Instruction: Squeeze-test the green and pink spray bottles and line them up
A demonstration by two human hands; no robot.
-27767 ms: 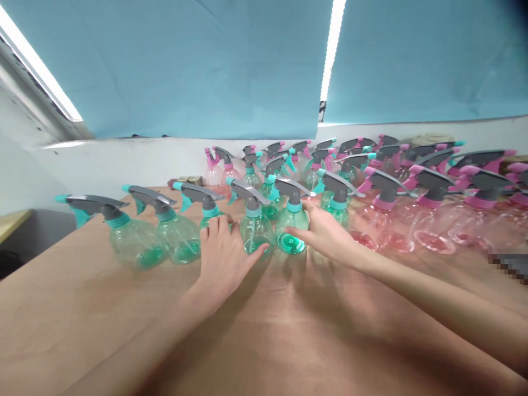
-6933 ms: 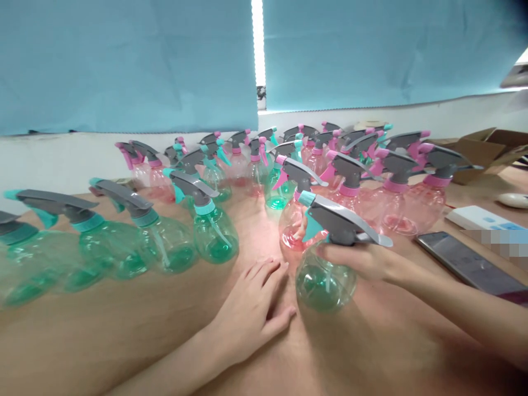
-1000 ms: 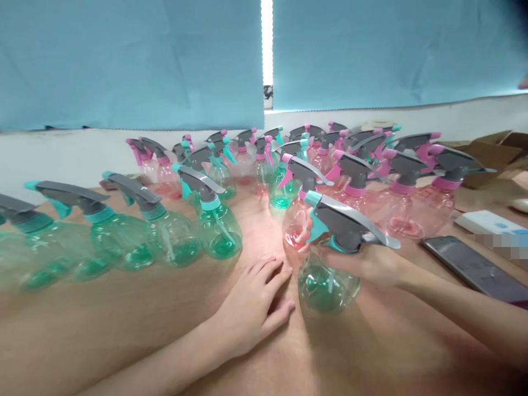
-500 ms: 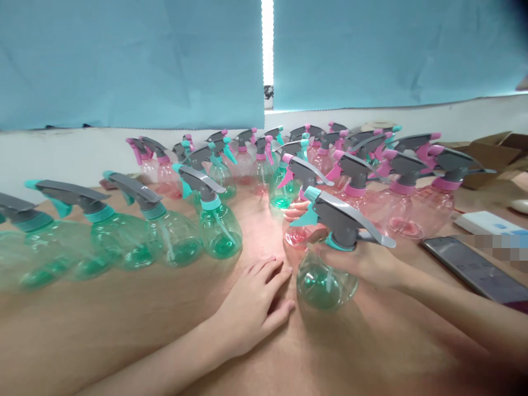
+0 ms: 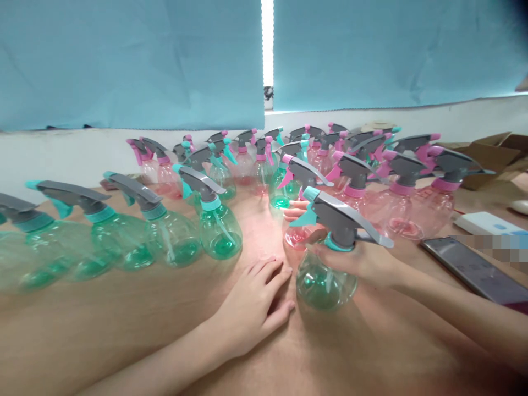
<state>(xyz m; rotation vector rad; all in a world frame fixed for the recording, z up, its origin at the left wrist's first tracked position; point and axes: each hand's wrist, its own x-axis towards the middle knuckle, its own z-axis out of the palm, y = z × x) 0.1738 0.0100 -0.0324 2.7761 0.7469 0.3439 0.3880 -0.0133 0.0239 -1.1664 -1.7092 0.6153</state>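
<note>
The left hand (image 5: pixel 251 308) lies flat on the brown table (image 5: pixel 124 330), fingers loosely spread, holding nothing. Just to its right, the right hand (image 5: pixel 365 263) wraps the neck of an upright green spray bottle (image 5: pixel 325 283). The bottle seems mid-placement, and shifting it calls for clearing the pink spray bottle (image 5: pixel 297 235) close behind.

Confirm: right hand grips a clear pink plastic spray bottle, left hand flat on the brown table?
No: head view shows the right hand gripping a clear green plastic spray bottle, not pink. The left hand lies flat on the brown table.
</note>
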